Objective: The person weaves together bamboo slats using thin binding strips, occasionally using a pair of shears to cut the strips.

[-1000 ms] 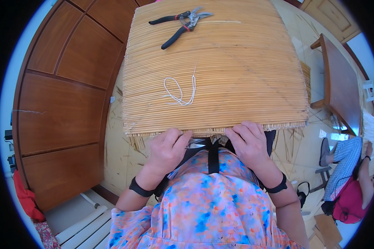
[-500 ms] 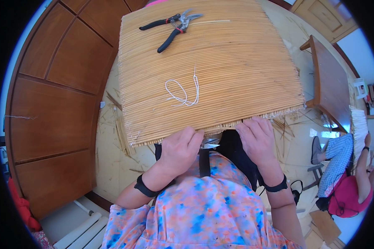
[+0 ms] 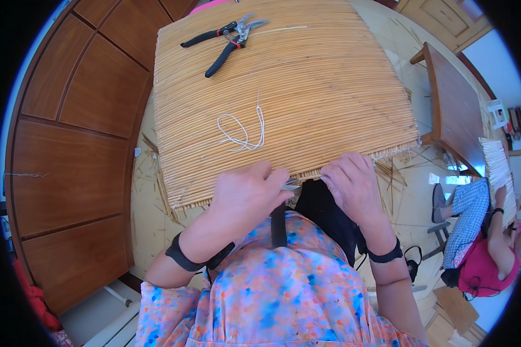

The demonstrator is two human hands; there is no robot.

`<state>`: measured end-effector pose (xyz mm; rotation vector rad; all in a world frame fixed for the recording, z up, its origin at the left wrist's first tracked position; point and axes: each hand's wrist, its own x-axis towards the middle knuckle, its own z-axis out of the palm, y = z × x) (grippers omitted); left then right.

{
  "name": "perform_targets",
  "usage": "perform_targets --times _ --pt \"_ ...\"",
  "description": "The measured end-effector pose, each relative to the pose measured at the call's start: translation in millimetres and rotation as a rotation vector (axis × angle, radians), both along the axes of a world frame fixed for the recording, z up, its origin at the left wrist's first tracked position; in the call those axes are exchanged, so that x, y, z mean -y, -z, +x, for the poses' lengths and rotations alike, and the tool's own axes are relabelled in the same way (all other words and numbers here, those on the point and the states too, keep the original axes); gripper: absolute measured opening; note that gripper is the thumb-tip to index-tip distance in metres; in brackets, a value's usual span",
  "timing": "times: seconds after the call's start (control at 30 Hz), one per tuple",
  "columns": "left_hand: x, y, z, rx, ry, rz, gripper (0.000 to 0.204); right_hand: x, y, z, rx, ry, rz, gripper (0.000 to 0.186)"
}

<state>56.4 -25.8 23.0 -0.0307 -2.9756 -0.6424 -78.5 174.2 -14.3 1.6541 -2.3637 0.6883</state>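
Observation:
A mat of thin straw-coloured reeds (image 3: pixel 307 87) lies in front of me, its stitched near edge by my body. My left hand (image 3: pixel 246 191) is closed on that edge, left of the middle, with the fingertips partly hidden. Beside its fingers a pointed metal blade (image 3: pixel 290 186) pokes out; the rest of that tool is covered. Farther right, my right hand (image 3: pixel 351 184) pinches the same edge, fingers curled over it. White thread (image 3: pixel 263 130) with a needle rests looped on the mat. Toward the far left of the mat lie black-handled pruning shears (image 3: pixel 231 39), jaws apart.
Brown wooden cabinet panels (image 3: pixel 69 168) rise on the left. A wooden bench (image 3: pixel 454 110) stands at the right. Farther right, another person in a pink top (image 3: pixel 492 266) sits handling a pale slatted mat (image 3: pixel 498 173). Reed scraps (image 3: pixel 392 176) litter the floor.
My left hand has shifted and turned along the near edge, its fingers reaching toward the middle. My right hand stays at the edge. The whole view has slid slightly.

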Motion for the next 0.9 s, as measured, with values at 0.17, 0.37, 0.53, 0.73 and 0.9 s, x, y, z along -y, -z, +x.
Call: perform_targets --times 0.17,0.37,0.53,0.73,0.9 --pt "-7.4 3.6 -14.4 -0.113 0.039 -0.119 0.028 0.1 -5.7 -0.8 0.01 -0.031 -0.041 0.014" --pt "-15.4 5.5 -18.1 -0.123 0.077 -0.142 0.029 -5.6 -1.9 0.3 -0.069 -0.048 -0.072 0.018" --pt "-21.0 11.3 -13.6 -0.078 0.092 -0.218 0.028 -12.7 -5.3 13.8 -0.147 -0.061 -0.077 0.024" --pt "-28.4 13.7 -7.6 -0.087 0.083 -0.253 0.027 -12.4 1.8 32.0 -0.17 0.048 -0.194 0.016" --pt "-28.5 15.4 -6.5 -0.156 0.078 -0.27 0.026 -16.0 9.2 40.2 -0.111 0.07 -0.225 0.022"
